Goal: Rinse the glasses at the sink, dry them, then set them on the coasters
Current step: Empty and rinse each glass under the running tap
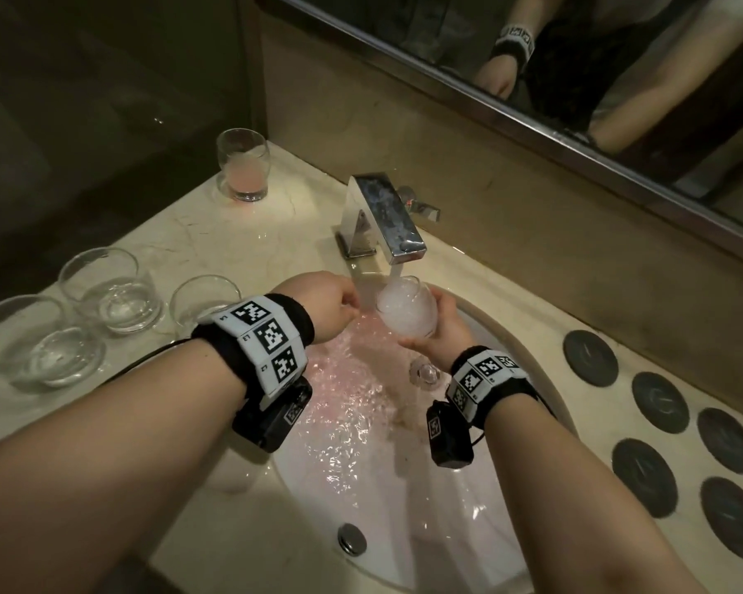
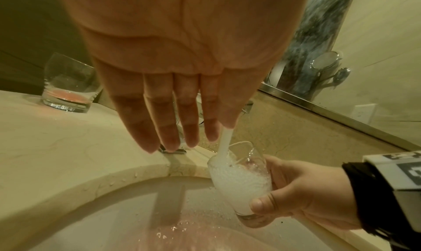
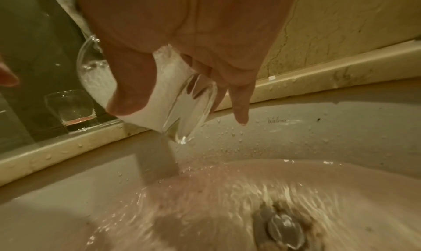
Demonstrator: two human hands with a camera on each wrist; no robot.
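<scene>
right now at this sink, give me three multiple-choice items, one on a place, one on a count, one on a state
1. Where does the glass with pink liquid stand?
A. on the counter's far left corner
B. on a coaster
C. in the basin

2. How many dark round coasters lie to the right of the sink?
A. two
B. four
C. six

3. What is the state of the held glass?
A. dry and empty
B. frothing under the running faucet
C. upside down on the counter

Answers:
1 A, it sits on the marble behind and left of the faucet.
2 C, six discs show in the head view.
3 B, the right hand grips it under the stream while the left hand is held open beside it.
</scene>
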